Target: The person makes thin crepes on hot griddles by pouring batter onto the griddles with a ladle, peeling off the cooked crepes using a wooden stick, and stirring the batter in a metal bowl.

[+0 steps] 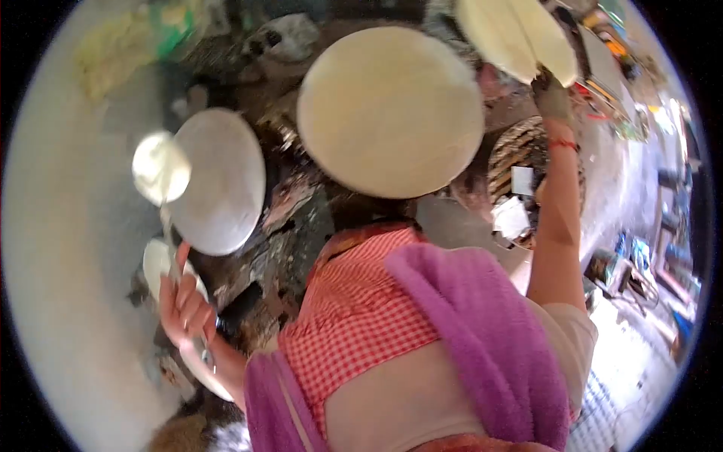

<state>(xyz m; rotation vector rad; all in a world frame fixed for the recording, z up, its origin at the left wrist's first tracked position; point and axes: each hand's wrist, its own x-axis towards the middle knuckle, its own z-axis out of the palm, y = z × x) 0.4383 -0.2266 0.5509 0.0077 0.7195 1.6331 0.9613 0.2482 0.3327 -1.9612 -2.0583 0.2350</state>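
My left hand (187, 307) is closed around the handle of a ladle (161, 169), whose round bowl looks white and shiny. It is raised beside a flat round grey plate (222, 184). Beneath this hand a white rounded vessel (154, 260) shows in part; my fingers and wrist hide the rest. Stretched far to the upper right, my right hand (552, 98) looks dark, as if gloved or coated. Its fingers are at the edge of a large pale sheet (512, 34) with a line down its middle; whether they pinch it is unclear.
A large pale-yellow round surface (392, 113) lies in front of me. To its right, a round slatted rack (512, 162) holds white square pieces (510, 217). Dark, cluttered debris (290, 203) fills the gap between the discs. Assorted goods (614, 75) crowd the right side.
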